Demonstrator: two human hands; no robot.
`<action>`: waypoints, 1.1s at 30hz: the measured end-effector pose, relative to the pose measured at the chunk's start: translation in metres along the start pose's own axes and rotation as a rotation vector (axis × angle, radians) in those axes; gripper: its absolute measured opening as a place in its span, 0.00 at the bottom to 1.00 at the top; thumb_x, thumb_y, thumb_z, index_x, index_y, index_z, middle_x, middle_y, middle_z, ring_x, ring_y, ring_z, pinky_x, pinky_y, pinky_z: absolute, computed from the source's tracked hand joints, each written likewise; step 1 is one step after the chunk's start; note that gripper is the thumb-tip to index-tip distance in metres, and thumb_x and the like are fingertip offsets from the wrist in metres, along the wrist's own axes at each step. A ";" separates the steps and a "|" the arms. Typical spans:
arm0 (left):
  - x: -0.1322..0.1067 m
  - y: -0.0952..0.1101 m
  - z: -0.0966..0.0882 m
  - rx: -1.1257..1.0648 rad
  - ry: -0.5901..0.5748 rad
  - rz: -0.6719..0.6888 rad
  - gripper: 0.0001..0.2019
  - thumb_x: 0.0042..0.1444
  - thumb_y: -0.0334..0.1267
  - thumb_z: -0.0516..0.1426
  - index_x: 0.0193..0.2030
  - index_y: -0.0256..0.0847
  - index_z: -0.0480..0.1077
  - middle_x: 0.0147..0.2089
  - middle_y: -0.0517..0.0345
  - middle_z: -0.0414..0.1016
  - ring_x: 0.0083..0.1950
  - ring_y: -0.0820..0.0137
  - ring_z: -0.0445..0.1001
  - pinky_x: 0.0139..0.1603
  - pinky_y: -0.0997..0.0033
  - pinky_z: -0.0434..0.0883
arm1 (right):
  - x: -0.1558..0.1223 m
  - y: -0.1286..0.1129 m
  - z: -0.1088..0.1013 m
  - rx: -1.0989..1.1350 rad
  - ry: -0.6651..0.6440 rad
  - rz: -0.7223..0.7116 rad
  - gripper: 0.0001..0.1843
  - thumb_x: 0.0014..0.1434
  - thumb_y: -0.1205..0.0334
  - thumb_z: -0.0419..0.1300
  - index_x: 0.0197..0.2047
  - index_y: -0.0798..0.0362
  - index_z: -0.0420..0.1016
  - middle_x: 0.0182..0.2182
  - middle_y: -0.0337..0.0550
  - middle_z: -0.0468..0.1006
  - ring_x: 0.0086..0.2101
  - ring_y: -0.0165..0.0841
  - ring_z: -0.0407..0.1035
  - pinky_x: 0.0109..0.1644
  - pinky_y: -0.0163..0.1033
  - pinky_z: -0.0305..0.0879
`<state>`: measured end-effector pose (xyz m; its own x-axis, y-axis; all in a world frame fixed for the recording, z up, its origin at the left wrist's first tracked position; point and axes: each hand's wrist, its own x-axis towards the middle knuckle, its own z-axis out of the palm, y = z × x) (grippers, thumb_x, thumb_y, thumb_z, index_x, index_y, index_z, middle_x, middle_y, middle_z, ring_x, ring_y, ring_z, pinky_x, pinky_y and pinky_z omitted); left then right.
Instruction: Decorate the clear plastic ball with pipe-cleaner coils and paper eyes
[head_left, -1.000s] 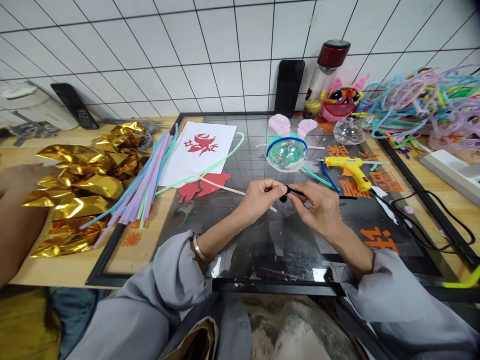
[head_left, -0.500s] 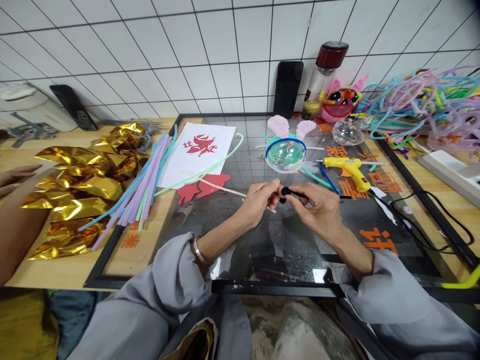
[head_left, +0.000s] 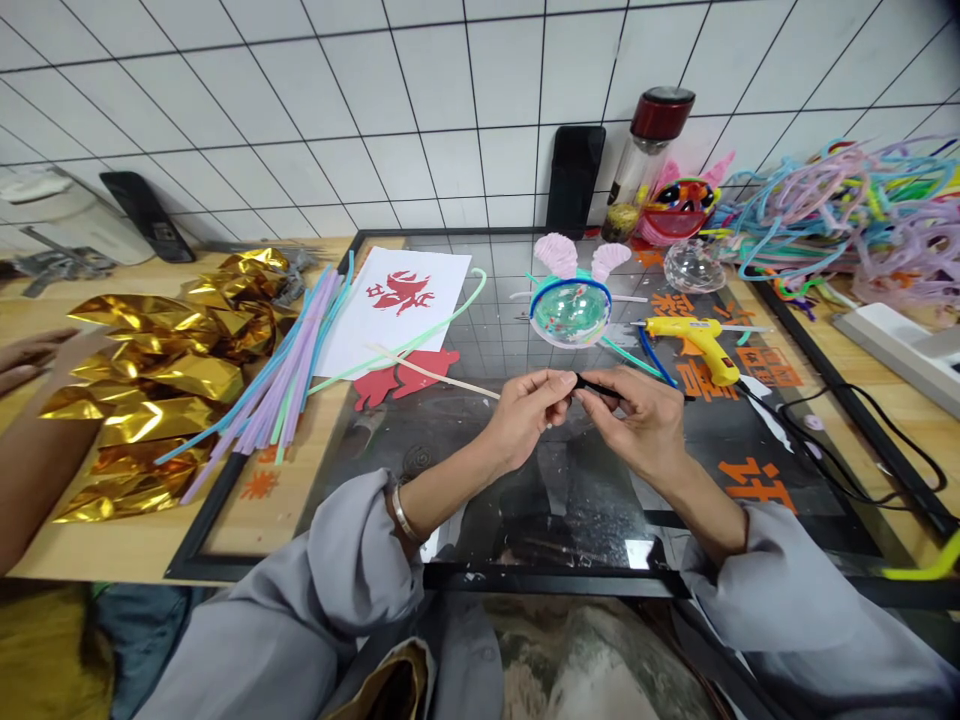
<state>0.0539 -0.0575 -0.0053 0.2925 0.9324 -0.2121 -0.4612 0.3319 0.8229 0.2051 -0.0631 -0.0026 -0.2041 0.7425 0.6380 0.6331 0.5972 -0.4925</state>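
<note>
My left hand (head_left: 527,412) and my right hand (head_left: 635,416) meet above a glass work board (head_left: 570,500), both pinching a black pipe cleaner (head_left: 592,386). Its curled end sits between my fingertips; its tail runs right behind my right hand. Just beyond my hands stands a clear ball (head_left: 571,310) with a blue rim and two pink fuzzy ears. A yellow glue gun (head_left: 694,338) lies to the right of it. A thin pale stick (head_left: 435,372) lies on the board left of my hands.
Gold foil (head_left: 161,370) and a bundle of pastel pipe cleaners (head_left: 281,375) lie at left, beside a white sheet with a red paper cutting (head_left: 397,300). Another person's arm (head_left: 34,440) is at the far left. A tangle of pipe cleaners (head_left: 847,215), a bottle (head_left: 645,160) and a phone (head_left: 574,180) stand behind.
My hands have shifted slightly while working the black pipe cleaner; its curled end is now tucked more between my fingertips. The other person's hand at left has moved a little.
</note>
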 end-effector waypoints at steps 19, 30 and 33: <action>0.006 -0.002 -0.007 0.194 0.145 0.168 0.18 0.44 0.50 0.65 0.25 0.35 0.68 0.22 0.65 0.62 0.22 0.82 0.55 0.23 0.77 0.53 | -0.002 0.002 0.002 -0.221 -0.055 -0.151 0.12 0.64 0.64 0.53 0.42 0.57 0.76 0.27 0.44 0.77 0.26 0.30 0.66 0.32 0.36 0.59; 0.007 -0.004 -0.009 0.279 0.124 0.274 0.19 0.46 0.51 0.64 0.24 0.36 0.66 0.21 0.66 0.58 0.22 0.81 0.54 0.23 0.77 0.52 | -0.002 0.002 0.000 -0.430 -0.026 -0.247 0.15 0.64 0.69 0.49 0.39 0.55 0.78 0.22 0.38 0.75 0.21 0.28 0.60 0.27 0.36 0.50; 0.010 -0.007 -0.014 0.332 0.127 0.283 0.18 0.48 0.51 0.63 0.25 0.36 0.67 0.21 0.65 0.59 0.22 0.81 0.54 0.23 0.77 0.52 | -0.002 0.003 0.000 -0.443 -0.039 -0.238 0.14 0.65 0.67 0.50 0.37 0.54 0.78 0.22 0.37 0.75 0.21 0.28 0.61 0.28 0.37 0.50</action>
<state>0.0481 -0.0488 -0.0205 0.0785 0.9969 -0.0001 -0.2086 0.0165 0.9779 0.2074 -0.0621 -0.0055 -0.4037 0.6175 0.6751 0.8202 0.5712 -0.0319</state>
